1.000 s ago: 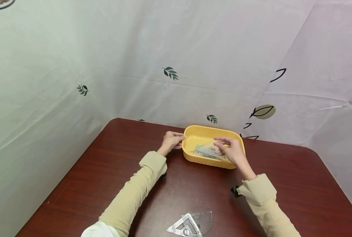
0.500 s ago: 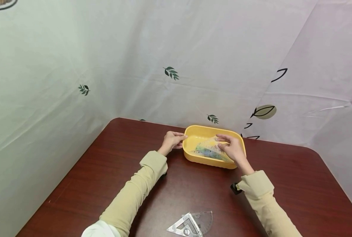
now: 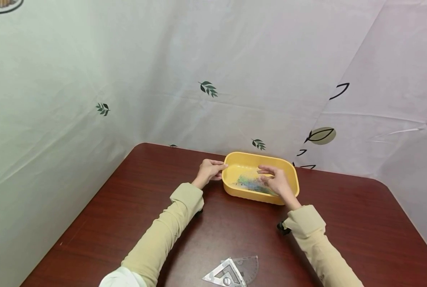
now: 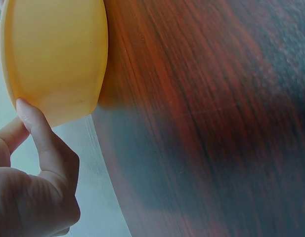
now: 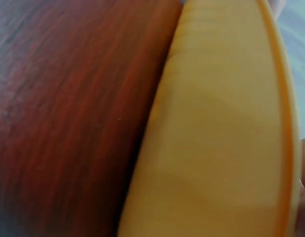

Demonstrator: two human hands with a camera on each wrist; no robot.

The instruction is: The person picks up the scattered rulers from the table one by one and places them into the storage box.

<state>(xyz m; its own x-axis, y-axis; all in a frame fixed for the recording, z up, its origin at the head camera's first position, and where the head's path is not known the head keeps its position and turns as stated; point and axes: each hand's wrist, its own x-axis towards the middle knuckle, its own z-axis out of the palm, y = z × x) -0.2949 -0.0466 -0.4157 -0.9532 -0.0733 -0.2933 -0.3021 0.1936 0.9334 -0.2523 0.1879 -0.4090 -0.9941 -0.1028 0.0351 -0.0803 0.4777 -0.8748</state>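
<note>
At the back of the table stands a yellow plastic box (image 3: 240, 158) with rounded corners. My left hand (image 3: 209, 172) pinches its left rim; in the left wrist view the thumb and index finger (image 4: 36, 121) meet at that edge. Inside, toward the front, lie clear and green-blue tinted plastic rulers (image 3: 247, 183), partly hidden by my right hand (image 3: 277, 182). That hand reaches over the right part of the box with thumb and fingers apart, and no held thing shows between them. In the right wrist view the box wall (image 5: 216, 123) fills most of the picture.
A clear set square (image 3: 225, 275) overlaps a clear protractor (image 3: 248, 268) near the front of the dark red wooden table (image 3: 134, 207). A pale cloth backdrop (image 3: 163, 71) with leaf prints hangs right behind the table and along its sides.
A clear triangular ruler that my right hand was holding up tilted has gone down among the rulers in the box. The right hand has shifted slightly left; the left hand stays on the rim.
</note>
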